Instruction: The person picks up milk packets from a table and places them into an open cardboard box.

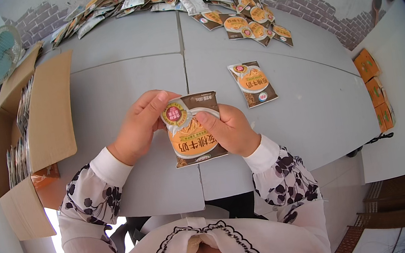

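Observation:
Between my two hands is a soft milk pouch, brown and orange with a gold round badge and printed writing, upside down as I see it. My left hand pinches its upper left corner, thumb on top. Across the pouch's right side lies the thumb of my right hand, its fingers hidden behind. A second pouch of the same kind lies flat on the grey table, to the right of my hands.
A heap of similar pouches lies along the table's far edge. At the left stands an open cardboard box with rows of pouches inside. Beyond it is a fan. Orange cartons are stacked at the right.

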Available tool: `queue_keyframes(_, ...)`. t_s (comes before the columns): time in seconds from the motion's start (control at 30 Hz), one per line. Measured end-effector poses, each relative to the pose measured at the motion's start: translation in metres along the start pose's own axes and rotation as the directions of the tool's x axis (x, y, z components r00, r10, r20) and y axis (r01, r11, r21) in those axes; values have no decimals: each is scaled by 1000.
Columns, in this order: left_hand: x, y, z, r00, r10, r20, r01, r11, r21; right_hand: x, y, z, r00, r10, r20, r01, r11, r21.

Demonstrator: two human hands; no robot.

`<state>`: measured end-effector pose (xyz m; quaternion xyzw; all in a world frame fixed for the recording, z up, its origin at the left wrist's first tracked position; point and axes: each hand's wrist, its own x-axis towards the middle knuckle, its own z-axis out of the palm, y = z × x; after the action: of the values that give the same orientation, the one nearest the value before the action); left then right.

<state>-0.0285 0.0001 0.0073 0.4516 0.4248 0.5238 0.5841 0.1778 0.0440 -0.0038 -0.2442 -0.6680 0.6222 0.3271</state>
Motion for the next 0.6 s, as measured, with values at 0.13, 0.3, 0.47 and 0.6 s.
queue_keyframes(0.13, -4, 1, 1, 996, -79, 33, 77, 996, 53, 0, 6, -6, 978, -176, -113, 154, 971, -185)
queue_keyframes(0.3, -12, -6, 16, 973, -60, 222, 49, 997, 54, -5, 2, 0, 948, -289, -132, 240, 924, -298)
queue_keyframes(0.47, -15, -9, 22, 970, 22, 243, -25, 1000, 13, -3, -5, 4, 914, -372, -164, 313, 902, -298)
queue_keyframes(0.6, -17, -15, 23, 974, 93, 209, -91, 996, -17, -3, 3, -5, 940, -311, -137, 262, 921, -289)
